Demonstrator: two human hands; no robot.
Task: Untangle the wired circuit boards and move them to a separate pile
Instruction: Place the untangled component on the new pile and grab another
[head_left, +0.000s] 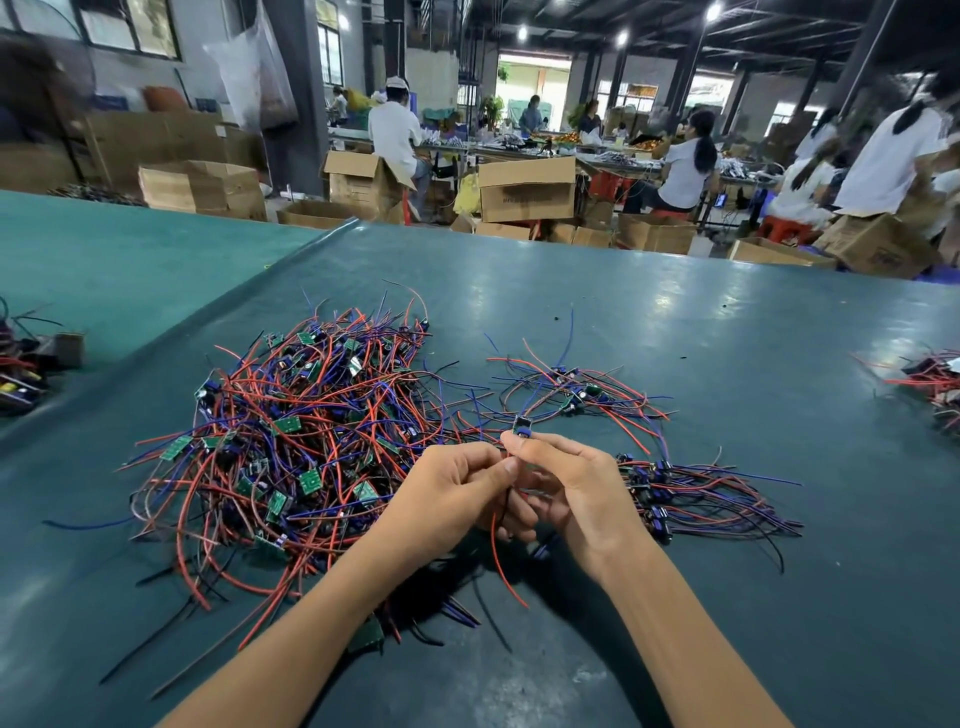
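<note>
A big tangled heap of small green circuit boards with red, blue and black wires (296, 447) lies on the dark green table (675, 322), left of centre. A neater pile of wired boards (696, 493) lies to the right of my hands. A few loose wired boards (576, 389) lie further back. My right hand (566, 483) pinches one small wired board (521, 427) between thumb and fingertips. My left hand (457, 488) is curled right beside it, gripping that board's wires, and a red wire (501, 566) hangs down below both hands.
More wired parts lie at the table's left edge (26, 369) and right edge (935, 384). Beyond the table's far edge stand cardboard boxes (524, 189) and several people seated at workbenches.
</note>
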